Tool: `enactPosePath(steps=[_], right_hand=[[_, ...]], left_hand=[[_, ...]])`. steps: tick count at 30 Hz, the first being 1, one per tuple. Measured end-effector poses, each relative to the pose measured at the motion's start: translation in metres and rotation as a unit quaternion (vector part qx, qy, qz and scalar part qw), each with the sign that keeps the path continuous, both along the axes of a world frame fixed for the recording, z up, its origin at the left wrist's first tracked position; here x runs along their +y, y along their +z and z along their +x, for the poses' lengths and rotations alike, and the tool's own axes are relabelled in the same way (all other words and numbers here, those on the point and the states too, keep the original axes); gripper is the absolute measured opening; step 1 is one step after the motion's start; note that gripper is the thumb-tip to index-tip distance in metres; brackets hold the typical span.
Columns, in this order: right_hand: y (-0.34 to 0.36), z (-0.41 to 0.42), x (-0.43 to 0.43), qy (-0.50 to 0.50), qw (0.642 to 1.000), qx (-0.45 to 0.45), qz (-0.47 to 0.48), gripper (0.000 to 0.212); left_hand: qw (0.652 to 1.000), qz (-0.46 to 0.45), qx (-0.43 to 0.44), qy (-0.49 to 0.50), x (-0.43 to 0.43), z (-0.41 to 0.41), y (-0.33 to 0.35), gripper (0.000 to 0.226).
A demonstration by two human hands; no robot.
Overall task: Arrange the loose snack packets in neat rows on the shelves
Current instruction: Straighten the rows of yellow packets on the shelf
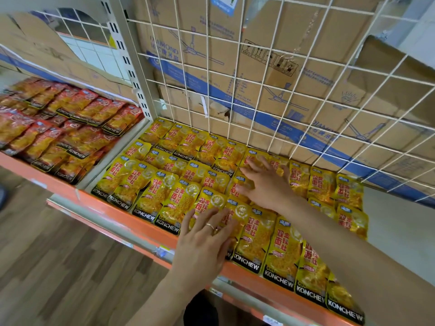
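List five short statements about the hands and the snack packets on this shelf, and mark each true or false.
1. The left hand and right hand both lie flat on yellow KONCHEW packets. True.
2. The red KONCHEW packets lie right of the yellow ones. False: they lie to the left.
3. A ring sits on the left hand. True.
4. The right hand pinches a lifted packet. False: its straight, spread fingers rest on packets lying flat.
5. Cardboard boxes stand behind the white wire grid. True.
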State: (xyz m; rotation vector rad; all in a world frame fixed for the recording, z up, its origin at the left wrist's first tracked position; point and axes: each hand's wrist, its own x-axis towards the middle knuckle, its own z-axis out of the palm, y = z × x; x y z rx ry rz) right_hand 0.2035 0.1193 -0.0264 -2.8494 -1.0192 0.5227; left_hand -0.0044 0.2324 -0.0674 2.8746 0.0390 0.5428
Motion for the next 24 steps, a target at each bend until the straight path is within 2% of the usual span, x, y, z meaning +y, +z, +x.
enactPosePath(steps=[3,9,15,24], right_hand=[[0.004,0.0,0.002,0.003,1.0,-0.004,-0.001,0.068],[0.015,0.0,0.025,-0.007,0.996,-0.025,0.088,0.067],[0.008,-0.008,0.063,0.031,0.999,-0.008,0.013,0.072],[0.004,-0.002,0.06,0.033,0.999,0.024,0.01,0.064]], left_hand=[[1.0,-0.002,0.005,-0.006,0.002,0.0,0.002,0.033],[0.999,-0.006,0.021,0.045,0.029,-0.001,0.012,0.04],[0.999,0.019,0.028,0.028,0.047,-0.002,0.003,0.044],[0.999,0.023,0.021,0.024,0.051,-0.004,0.001,0.04]])
